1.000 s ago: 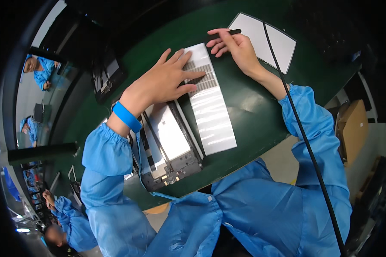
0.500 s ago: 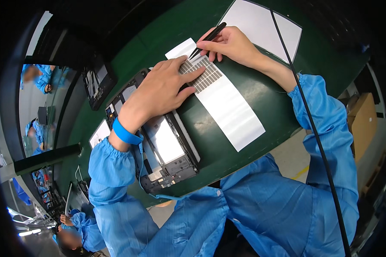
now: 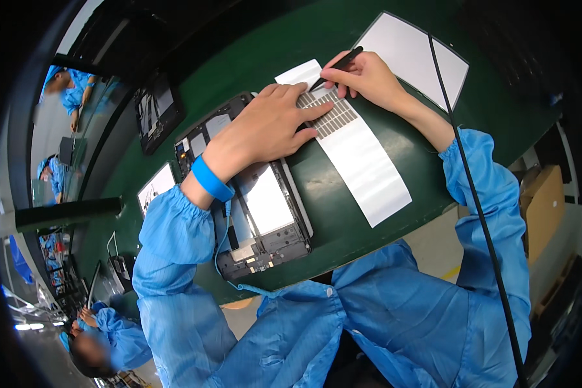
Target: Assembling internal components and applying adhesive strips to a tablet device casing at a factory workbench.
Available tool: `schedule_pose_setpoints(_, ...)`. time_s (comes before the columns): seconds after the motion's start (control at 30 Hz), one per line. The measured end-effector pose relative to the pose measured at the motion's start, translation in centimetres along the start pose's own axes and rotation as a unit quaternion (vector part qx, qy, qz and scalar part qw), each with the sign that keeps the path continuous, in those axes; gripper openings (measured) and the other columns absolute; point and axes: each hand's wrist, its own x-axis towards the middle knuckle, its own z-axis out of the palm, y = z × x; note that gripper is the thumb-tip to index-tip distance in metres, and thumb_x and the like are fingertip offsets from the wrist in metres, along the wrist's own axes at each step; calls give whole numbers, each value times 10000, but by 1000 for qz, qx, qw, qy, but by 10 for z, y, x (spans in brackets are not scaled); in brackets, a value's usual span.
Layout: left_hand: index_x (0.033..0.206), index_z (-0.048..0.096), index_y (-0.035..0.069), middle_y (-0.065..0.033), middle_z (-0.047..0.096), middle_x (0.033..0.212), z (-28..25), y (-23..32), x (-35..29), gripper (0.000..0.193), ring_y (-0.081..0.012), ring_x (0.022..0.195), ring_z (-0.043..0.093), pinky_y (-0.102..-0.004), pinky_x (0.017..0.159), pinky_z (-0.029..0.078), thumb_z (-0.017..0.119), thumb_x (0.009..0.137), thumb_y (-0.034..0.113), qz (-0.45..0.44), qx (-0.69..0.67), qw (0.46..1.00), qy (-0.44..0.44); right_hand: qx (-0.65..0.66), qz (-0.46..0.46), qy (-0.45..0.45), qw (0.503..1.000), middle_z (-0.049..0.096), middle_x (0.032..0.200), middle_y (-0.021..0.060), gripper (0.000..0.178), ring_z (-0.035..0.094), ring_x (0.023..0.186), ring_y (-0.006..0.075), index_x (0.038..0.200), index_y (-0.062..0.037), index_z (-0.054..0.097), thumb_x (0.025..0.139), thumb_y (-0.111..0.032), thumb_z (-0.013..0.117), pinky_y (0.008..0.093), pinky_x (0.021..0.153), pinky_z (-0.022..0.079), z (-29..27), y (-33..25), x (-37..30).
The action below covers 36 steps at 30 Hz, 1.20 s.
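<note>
My left hand (image 3: pixel 260 128) lies with fingers stretched over the left edge of a long white sheet (image 3: pixel 372 178), which carries rows of small grey rectangular stickers (image 3: pixel 338 119). Black tweezers (image 3: pixel 346 59) are pinched in my right hand (image 3: pixel 368 79). Their tip points down at the top left corner of the sticker rows, close to my left fingertips. Beneath my left wrist is an opened flat electronic device (image 3: pixel 284 242), its boards and bright metal panel showing. A blue wrist strap (image 3: pixel 211 179) with a coiled cord circles that wrist.
Another opened black device (image 3: pixel 156 113) stands at the far left of the green table (image 3: pixel 333 239). A white board (image 3: pixel 417 55) lies at the far right, crossed by a black cable (image 3: pixel 467 155). A cardboard box (image 3: pixel 542 210) stands off the right edge. Other people in blue are at left.
The whole view has shifted, so table and hands sit slightly farther right. Both hands keep nearly the same place on the sheet, and the tweezers' tip stays by the top stickers.
</note>
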Motion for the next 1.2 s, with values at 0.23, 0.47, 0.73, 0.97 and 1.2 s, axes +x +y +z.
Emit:
schedule_pose_setpoints(0.23,1391,572,251,-227,486,1421,-4,-8,-9,401,-382,1272,499,-462,1115,364,541,992,264,0,8,1000,10,66,-23,50,996,706,870,73,237,623,710,88,1049,-11,680,956,-229,669,208,593,469,0,-1,4)
schedule_pose_setpoints(0.47,1326,591,94,-131,582,1330,-42,-56,-122,331,-285,1224,566,-348,1018,457,484,1037,217,-158,-185,941,234,166,-6,106,980,660,873,54,250,586,712,86,1076,-17,658,965,-241,661,226,642,461,-15,5,-6)
schedule_pose_setpoints(0.73,1285,582,42,-138,657,1187,25,-50,-169,388,-249,1079,628,-326,957,458,405,1065,309,-284,-422,813,282,180,-41,88,979,658,886,82,236,596,700,91,1101,-24,620,954,-200,675,222,621,454,43,-47,8)
schedule_pose_setpoints(0.97,1311,540,34,-176,625,1218,31,-23,-197,420,-330,1081,619,-364,952,461,357,1072,328,-317,-365,809,333,79,-41,-98,991,691,846,95,261,623,669,93,1090,6,661,964,-223,658,223,589,490,143,-109,43)
schedule_pose_setpoints(1.2,1279,570,46,-165,594,1295,25,-8,-216,325,-362,1159,601,-383,972,481,566,954,62,-275,-190,834,439,60,-47,-139,987,705,791,112,240,679,649,129,1022,19,668,959,-212,666,228,587,534,174,-99,57)
